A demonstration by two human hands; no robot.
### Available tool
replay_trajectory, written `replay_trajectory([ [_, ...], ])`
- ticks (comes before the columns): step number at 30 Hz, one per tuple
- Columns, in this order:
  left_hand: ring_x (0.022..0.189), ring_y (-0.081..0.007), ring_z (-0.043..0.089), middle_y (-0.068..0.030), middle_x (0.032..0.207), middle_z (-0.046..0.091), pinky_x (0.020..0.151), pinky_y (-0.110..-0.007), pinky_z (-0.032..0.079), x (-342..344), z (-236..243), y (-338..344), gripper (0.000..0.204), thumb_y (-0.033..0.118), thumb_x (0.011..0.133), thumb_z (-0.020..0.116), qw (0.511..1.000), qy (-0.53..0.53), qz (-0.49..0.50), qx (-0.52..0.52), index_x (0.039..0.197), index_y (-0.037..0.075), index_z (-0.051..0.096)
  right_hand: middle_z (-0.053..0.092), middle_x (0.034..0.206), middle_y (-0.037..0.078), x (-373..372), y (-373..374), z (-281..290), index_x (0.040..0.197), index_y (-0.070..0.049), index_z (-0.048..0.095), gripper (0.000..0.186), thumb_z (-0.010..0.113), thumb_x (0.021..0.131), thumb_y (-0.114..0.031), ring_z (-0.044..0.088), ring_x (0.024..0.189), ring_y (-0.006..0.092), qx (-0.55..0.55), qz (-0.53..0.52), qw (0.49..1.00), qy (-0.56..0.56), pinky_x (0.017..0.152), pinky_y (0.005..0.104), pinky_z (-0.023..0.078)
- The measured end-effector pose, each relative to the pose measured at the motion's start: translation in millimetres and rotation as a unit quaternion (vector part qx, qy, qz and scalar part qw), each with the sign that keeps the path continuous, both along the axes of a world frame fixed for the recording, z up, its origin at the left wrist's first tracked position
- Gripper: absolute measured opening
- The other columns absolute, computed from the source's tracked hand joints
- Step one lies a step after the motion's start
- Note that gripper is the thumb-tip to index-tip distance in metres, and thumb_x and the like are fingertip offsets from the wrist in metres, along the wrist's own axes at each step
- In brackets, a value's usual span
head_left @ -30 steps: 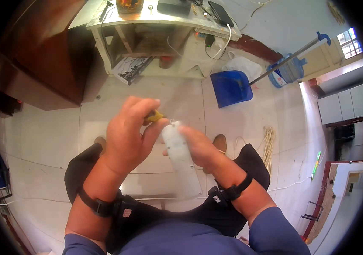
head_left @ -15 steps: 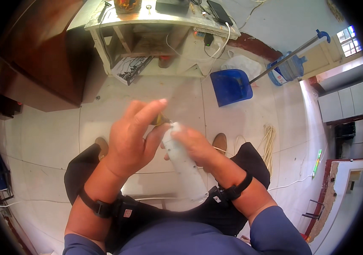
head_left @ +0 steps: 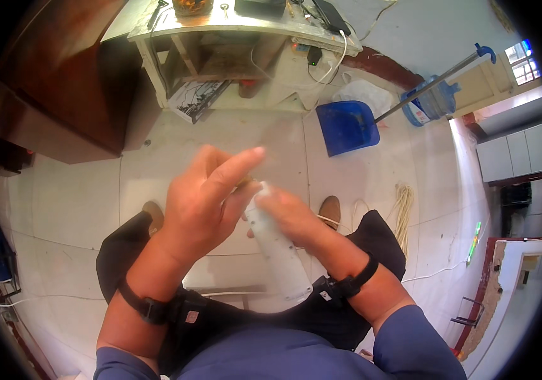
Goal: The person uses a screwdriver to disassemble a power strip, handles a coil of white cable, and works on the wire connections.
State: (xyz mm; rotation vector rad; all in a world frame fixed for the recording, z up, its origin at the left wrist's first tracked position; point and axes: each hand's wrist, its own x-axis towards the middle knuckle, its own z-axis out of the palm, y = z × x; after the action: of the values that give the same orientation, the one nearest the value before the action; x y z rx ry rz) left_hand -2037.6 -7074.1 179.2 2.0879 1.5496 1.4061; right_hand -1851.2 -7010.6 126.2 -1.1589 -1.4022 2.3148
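Note:
A long white plastic casing with small dark holes along its face slants over my lap. It looks like the underside of a power strip. Around its far end my right hand is closed, thumb on top. My left hand is at the same end, its index finger stretched out past the casing. Between its thumb and fingers it pinches a small yellowish tool, mostly hidden now. The tool looks like a short screwdriver, its tip near the casing's far end.
Ahead stands a worktable with a phone and cables on it. A blue long-handled dustpan and a large water bottle are at the right. A coiled pale cable lies beside my right leg. A brown cabinet stands left.
My left hand has shifted slightly right and turned, hiding more of the yellowish tool. The casing and my right hand have barely moved.

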Motion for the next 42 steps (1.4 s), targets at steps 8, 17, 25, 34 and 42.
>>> replay_trajectory([
  [8,0.079,-0.0245,0.063,-0.0141,0.092,0.062,0.069,-0.033,0.053,-1,-3,3,0.059,-0.011,0.077,0.066,0.998,-0.003,-0.050,0.022,0.133,0.004,0.052,0.061,0.086,0.007,0,1,-1,0.107,-0.003,0.052,0.027,0.049,0.098,-0.028,0.067,0.068,0.0176,0.001,0.010,1.000,-0.001,0.061,0.0321,0.053],
  [17,0.078,-0.0265,0.065,-0.0141,0.091,0.062,0.067,-0.032,0.054,-1,1,2,0.061,-0.007,0.076,0.071,0.999,0.035,0.006,-0.011,0.132,0.004,0.051,0.061,0.085,0.007,0,1,-4,0.109,-0.003,0.052,0.027,0.050,0.097,-0.028,0.066,0.068,0.0174,0.034,-0.001,0.999,-0.021,0.061,0.0327,0.053],
  [25,0.081,-0.0262,0.065,-0.0137,0.093,0.063,0.071,-0.033,0.055,2,-6,3,0.058,-0.006,0.078,0.072,0.999,-0.003,-0.041,0.034,0.132,0.005,0.051,0.062,0.086,0.007,1,7,0,0.112,-0.003,0.051,0.029,0.051,0.097,-0.028,0.067,0.069,0.0175,0.030,-0.011,0.999,-0.025,0.061,0.0322,0.053],
  [34,0.086,-0.0264,0.066,-0.0166,0.098,0.065,0.076,-0.034,0.055,-4,2,-5,0.059,-0.010,0.080,0.067,0.998,0.041,0.019,-0.046,0.135,0.002,0.048,0.062,0.086,0.007,1,6,0,0.111,-0.003,0.051,0.028,0.052,0.098,-0.027,0.066,0.069,0.0171,0.024,-0.016,1.000,-0.007,0.062,0.0319,0.053],
  [42,0.104,-0.0248,0.063,-0.0175,0.114,0.061,0.092,-0.036,0.051,-2,-5,-5,0.055,-0.015,0.084,0.057,0.994,-0.082,-0.065,-0.031,0.135,0.001,0.044,0.062,0.087,0.008,3,7,3,0.110,-0.003,0.051,0.026,0.051,0.098,-0.026,0.066,0.069,0.0165,0.043,-0.011,0.999,-0.018,0.062,0.0320,0.053],
])
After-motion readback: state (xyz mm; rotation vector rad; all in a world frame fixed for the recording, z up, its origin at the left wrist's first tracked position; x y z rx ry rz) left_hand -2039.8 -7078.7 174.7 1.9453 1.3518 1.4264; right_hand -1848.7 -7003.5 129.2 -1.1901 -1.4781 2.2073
